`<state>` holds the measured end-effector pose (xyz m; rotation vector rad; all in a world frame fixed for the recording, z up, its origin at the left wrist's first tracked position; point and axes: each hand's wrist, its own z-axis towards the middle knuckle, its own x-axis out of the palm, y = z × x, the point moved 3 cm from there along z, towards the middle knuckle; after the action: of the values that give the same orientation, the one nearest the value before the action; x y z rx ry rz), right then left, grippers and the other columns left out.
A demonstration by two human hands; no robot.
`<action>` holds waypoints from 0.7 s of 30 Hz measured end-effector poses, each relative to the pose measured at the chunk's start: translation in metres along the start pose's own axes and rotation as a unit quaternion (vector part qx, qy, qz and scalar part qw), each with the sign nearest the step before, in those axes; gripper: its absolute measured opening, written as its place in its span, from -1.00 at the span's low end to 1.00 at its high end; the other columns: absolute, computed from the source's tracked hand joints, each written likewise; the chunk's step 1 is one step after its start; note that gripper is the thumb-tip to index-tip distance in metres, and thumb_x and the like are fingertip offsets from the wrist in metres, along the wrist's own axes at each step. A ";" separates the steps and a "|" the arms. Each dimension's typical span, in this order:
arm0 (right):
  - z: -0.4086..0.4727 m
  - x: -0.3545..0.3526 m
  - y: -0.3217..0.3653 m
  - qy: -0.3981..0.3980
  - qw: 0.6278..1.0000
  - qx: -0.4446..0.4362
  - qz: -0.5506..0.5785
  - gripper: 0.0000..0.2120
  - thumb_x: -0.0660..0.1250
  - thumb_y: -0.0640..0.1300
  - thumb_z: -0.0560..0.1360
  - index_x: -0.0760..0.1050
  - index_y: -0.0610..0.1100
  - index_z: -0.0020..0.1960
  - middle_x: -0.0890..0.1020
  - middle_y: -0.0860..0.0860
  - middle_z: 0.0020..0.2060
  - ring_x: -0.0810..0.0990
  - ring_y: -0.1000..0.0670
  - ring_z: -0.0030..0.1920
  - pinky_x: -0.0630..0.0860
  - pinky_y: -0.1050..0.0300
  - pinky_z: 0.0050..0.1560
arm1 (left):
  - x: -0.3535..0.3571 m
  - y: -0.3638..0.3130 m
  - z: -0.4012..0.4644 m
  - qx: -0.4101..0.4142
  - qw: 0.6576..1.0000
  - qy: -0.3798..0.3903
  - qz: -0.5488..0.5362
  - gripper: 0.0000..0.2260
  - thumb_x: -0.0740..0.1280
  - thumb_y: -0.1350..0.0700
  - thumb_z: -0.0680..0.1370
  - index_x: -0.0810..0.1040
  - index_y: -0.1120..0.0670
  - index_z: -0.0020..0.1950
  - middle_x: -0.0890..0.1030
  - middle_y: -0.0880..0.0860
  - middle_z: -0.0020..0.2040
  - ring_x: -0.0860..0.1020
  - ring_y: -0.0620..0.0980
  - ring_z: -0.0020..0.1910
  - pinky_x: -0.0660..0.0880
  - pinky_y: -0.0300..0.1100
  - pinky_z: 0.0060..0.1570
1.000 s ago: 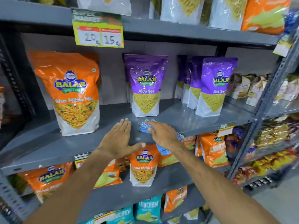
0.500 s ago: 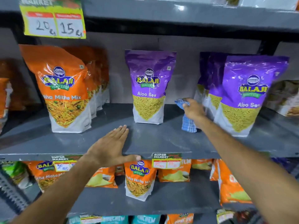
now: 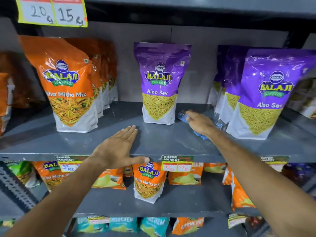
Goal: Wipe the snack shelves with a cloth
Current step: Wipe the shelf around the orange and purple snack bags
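Observation:
A grey metal shelf (image 3: 171,141) runs across the middle of the view. My right hand (image 3: 199,123) presses a blue checked cloth (image 3: 182,115) flat on the shelf, in the gap between a single purple Aloo Sev bag (image 3: 160,82) and a row of purple bags (image 3: 263,93) to the right. Most of the cloth is hidden under the hand. My left hand (image 3: 118,147) lies flat and empty on the shelf's front edge, fingers together, thumb over the lip.
Orange Mitha Mix bags (image 3: 68,86) stand at the left of the shelf. A yellow price tag (image 3: 53,11) hangs from the shelf above. Price labels (image 3: 177,164) sit on the front lip. Lower shelves (image 3: 179,202) hold orange and teal snack bags.
My right hand with the cloth moved from the shelf's front to deeper on it, between the purple bags, then slightly left. The camera came closer. My left hand stayed put.

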<state>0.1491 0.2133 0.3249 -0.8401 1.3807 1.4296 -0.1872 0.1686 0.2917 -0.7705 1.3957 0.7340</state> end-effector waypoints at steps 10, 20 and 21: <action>-0.096 0.007 0.027 -0.001 0.993 -0.104 0.059 -0.66 0.18 -0.05 0.69 0.45 0.21 0.42 0.52 0.07 0.44 0.51 -0.09 0.39 0.42 -0.03 0.34 | 0.000 -0.001 -0.001 0.003 1.000 0.001 -0.009 0.28 -0.12 -0.77 0.28 -0.16 0.10 0.73 -0.14 0.04 0.75 -0.10 -0.02 0.72 -0.09 -0.05 0.70; -0.120 -0.016 -0.048 -0.100 0.995 0.004 0.030 -0.64 0.18 -0.08 0.69 0.44 0.12 0.45 0.64 -0.08 0.29 0.58 -0.18 0.28 0.50 -0.04 0.24 | 0.001 -0.002 0.000 -0.003 1.000 0.011 -0.012 0.27 -0.12 -0.77 0.27 -0.19 0.07 0.73 -0.15 0.02 0.75 -0.10 0.00 0.72 -0.06 -0.03 0.70; -0.118 -0.011 -0.045 -0.093 0.995 0.016 0.008 -0.64 0.16 -0.05 0.69 0.42 0.14 0.46 0.62 -0.07 0.33 0.56 -0.18 0.31 0.49 -0.05 0.26 | 0.001 -0.002 0.000 -0.003 1.000 0.010 -0.011 0.27 -0.12 -0.77 0.27 -0.20 0.07 0.73 -0.16 0.02 0.75 -0.10 0.00 0.72 -0.06 -0.03 0.69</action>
<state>0.1792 0.0917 0.3049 -0.6588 1.2675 1.4560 -0.1856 0.1678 0.2912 -0.7999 1.4018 0.7147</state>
